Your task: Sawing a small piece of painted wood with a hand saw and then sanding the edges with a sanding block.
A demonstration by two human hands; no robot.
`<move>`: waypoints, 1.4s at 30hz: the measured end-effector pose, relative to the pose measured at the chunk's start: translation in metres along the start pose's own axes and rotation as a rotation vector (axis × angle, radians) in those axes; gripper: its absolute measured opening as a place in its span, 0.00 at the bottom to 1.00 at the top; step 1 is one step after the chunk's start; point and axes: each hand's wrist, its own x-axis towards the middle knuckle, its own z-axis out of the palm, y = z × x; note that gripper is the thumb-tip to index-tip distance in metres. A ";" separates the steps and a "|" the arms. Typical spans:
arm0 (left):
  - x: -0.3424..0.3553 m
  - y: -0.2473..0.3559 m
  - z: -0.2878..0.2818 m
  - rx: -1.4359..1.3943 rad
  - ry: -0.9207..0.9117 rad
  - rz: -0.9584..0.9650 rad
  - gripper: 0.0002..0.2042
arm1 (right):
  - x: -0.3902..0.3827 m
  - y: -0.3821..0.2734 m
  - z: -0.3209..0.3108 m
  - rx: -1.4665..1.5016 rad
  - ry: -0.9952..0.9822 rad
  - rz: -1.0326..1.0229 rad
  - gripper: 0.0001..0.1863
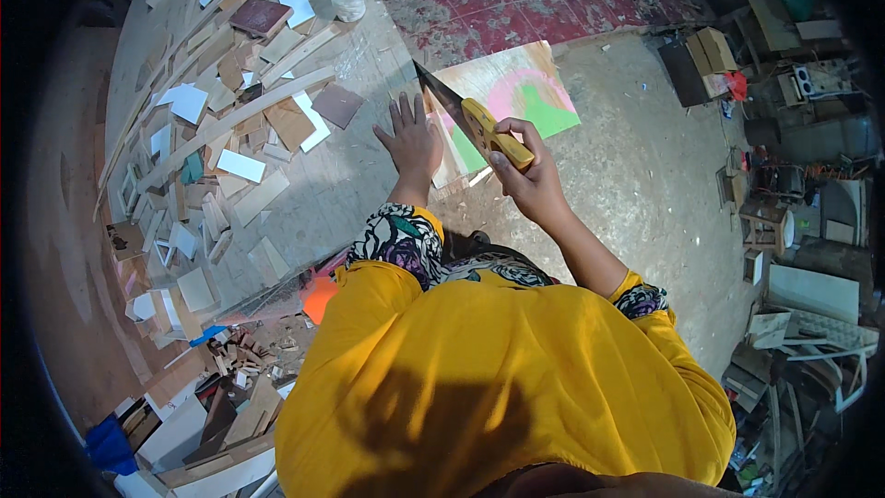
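Note:
My right hand point(532, 175) is closed around the yellow handle of a handsaw point(498, 136). The saw's dark blade slants up and left toward the edge of the work table point(369, 148). My left hand point(412, 141) lies palm down near that edge, fingers spread, just left of the blade. A thin pale strip of wood point(446, 159) shows between that hand and the saw. Beyond the blade is a plywood sheet point(544, 83) painted pink and green. Whether the teeth touch any wood cannot be told.
Wood offcuts point(241, 165) crowd the left of the table, with a dark reddish block point(261, 17) and a clear plastic jar point(348, 2). More scraps point(230, 415) heap at the lower left. Concrete floor point(645, 184) lies to the right; stools and boards point(811, 290) line the far right.

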 end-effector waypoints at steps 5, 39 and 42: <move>0.000 0.001 0.001 -0.003 0.011 -0.001 0.29 | 0.003 0.001 0.000 -0.005 0.005 -0.042 0.15; 0.000 0.001 -0.002 -0.129 0.035 -0.028 0.28 | 0.037 -0.041 -0.003 0.060 -0.115 0.106 0.12; 0.000 0.002 -0.003 -0.121 -0.005 -0.023 0.28 | 0.036 -0.039 -0.006 0.083 -0.111 0.109 0.12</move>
